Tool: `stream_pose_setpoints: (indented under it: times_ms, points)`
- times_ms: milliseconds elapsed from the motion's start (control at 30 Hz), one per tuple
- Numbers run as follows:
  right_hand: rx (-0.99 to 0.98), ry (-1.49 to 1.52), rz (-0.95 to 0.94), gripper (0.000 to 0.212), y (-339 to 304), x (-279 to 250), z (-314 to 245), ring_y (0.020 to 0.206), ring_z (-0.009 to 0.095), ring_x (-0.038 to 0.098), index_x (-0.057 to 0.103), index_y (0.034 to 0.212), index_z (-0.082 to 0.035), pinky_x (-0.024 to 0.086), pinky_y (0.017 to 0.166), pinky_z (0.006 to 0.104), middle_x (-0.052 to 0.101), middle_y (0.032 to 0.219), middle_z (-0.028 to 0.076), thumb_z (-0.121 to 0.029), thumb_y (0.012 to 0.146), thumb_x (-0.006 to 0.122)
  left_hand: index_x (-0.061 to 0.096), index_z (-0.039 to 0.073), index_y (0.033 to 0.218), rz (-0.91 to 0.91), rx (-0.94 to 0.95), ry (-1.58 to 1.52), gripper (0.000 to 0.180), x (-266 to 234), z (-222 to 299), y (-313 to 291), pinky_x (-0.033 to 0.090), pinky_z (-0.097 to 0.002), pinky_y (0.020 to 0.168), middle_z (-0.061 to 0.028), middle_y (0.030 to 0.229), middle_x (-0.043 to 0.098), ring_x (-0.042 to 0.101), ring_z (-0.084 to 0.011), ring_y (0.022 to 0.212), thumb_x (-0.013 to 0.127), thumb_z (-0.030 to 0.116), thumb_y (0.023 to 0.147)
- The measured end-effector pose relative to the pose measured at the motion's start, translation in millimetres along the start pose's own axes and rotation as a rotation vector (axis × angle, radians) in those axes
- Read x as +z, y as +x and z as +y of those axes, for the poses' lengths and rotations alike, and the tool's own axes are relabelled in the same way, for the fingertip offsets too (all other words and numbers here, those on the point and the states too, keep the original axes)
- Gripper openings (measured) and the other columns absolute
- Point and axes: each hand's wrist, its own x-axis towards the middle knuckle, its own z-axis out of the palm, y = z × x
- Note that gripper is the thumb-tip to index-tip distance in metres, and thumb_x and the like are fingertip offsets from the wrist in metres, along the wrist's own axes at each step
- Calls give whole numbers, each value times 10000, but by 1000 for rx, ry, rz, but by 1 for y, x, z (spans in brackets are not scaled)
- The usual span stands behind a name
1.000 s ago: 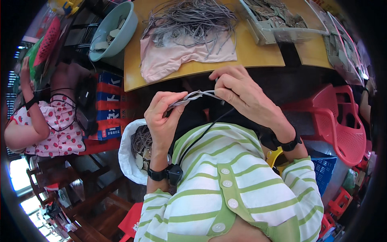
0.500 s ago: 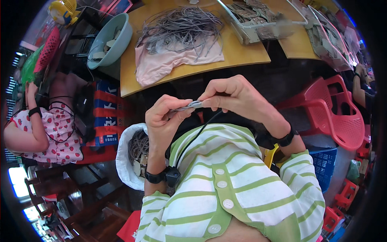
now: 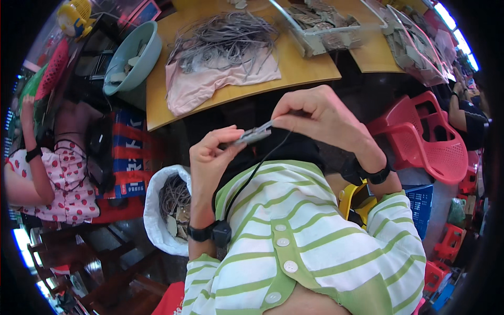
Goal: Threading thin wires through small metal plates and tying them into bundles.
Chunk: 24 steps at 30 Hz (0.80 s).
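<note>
My left hand (image 3: 216, 147) pinches a small flat grey piece (image 3: 256, 137) by one end, above my lap. Along its upper side, a thin grey strand, perhaps a cord (image 3: 265, 126), runs toward my right hand (image 3: 317, 113), whose thumb and forefinger are closed on its end. The fingertips hide part of both. On the table beyond lies a tangled heap of grey cords (image 3: 231, 39) over a pink cloth (image 3: 197, 93). A white-lined bin (image 3: 153, 223) beside my left forearm holds more cords and flat pieces.
Clear bins of flat pieces (image 3: 328, 44) stand on the yellow table (image 3: 310, 72); a pale blue basin (image 3: 149, 55) is at its left. A red chair (image 3: 446, 157) and blue crate (image 3: 420, 210) are right. Another person (image 3: 52, 178) sits left. A black cable (image 3: 252, 181) crosses my front.
My right hand has lifted and moved slightly right, drawing apart from my left. The flat piece is now more exposed, with the strand angled up from it. The whole view has shifted a little.
</note>
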Motion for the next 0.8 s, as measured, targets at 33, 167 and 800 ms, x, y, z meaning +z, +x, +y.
stream_pose_setpoints:
  times_ms: [33, 167, 800]
  points:
    - [-60, -11, 0, 109, 1, 1, -1, 604, 196, 578, 663, 861, -37, 455, 576, 298, 617, 689, 96, -132, 808, 657, 711, 62, 953, -137, 170, 74, 244, -8, -3, 1, 503, -301, 800, -108, 1094, 661, 594, -215, 1068, 743, 35, 713]
    - [-210, -89, -61, 115, -1, 12, 3, 695, 253, 635, 658, 855, -39, 491, 620, 340, 645, 767, 110, -143, 806, 654, 614, 97, 1176, -353, 281, 440, 594, -15, 28, 6, 285, -450, 1071, -95, 1283, 564, 440, -338, 1274, 801, 206, 623]
    - [-307, -226, 116, 138, -5, 18, 25, 699, 274, 619, 602, 779, -40, 484, 593, 379, 595, 744, 80, -172, 802, 635, 660, -51, 953, -228, -9, 213, 117, 13, -17, -5, 451, -196, 727, -39, 882, 661, 566, -66, 796, 605, 27, 885]
